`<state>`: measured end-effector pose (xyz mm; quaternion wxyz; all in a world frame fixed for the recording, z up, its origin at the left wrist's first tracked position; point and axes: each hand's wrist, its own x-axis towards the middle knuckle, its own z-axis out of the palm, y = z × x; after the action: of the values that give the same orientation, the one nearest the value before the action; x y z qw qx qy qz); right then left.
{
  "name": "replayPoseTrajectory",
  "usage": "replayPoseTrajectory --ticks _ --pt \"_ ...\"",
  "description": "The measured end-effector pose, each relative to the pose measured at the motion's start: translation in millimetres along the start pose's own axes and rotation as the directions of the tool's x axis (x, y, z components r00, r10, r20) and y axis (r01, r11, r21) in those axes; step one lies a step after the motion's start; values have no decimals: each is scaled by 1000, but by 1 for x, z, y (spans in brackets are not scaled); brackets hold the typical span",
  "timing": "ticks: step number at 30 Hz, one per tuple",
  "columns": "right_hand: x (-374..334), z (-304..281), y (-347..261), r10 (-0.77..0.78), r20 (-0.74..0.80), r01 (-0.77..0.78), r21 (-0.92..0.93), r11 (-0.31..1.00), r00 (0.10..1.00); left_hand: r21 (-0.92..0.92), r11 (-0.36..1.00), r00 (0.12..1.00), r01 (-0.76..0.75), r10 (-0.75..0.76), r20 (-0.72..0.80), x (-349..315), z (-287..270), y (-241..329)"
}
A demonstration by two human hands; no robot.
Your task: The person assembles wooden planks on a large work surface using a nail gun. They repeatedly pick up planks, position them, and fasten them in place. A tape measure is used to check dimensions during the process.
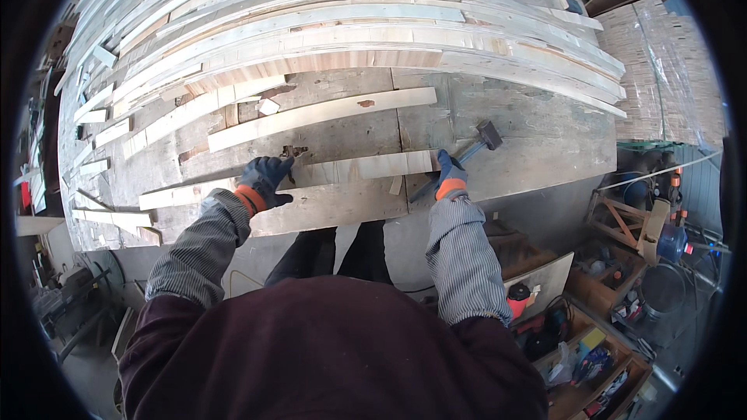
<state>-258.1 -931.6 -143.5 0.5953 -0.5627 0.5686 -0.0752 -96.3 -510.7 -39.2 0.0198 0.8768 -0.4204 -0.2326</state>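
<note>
A long pale wooden strip (366, 169) lies across the near part of the wooden worktable (537, 167). My left hand (266, 181), in a dark blue glove with an orange cuff, rests over its left part, with fingers and thumb apart. At the strip's right end, my right hand (450, 171) pinches it, gloved the same way. Just beyond that hand lies a mallet (488, 137) with a dark block head, its handle partly hidden behind the glove. A second pale strip (323, 118) lies farther off, and a small wood scrap (396, 186) sits by the near edge.
Many long wooden strips (334, 35) cover the far side of the table. Short offcuts (113, 132) lie at the left. A wrapped stack of wood (661, 70) stands at the right. Below it are wooden bins (599, 373) of tools and a blue water bottle (673, 243).
</note>
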Motion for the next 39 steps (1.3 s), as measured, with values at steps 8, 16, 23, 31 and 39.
replayPoseTrajectory --ticks 8,16,23,31,39 --pt "7 1 -20 93 -38 -99 -204 974 995 -93 990 992 111 -116 -58 48 42 32" --pt "-38 -94 -19 8 -83 -5 41 999 997 5 988 987 153 -153 -41 52 85 27" --pt "-42 -7 -35 -261 -166 113 -599 793 951 16 999 969 44 -39 -246 48 89 14" --pt "-7 -37 -60 -175 -267 -17 -590 807 948 -24 999 915 -49 35 -402 63 105 26" --pt "-30 -168 32 -609 -421 220 -672 707 672 77 997 924 -18 46 -380 68 115 7"
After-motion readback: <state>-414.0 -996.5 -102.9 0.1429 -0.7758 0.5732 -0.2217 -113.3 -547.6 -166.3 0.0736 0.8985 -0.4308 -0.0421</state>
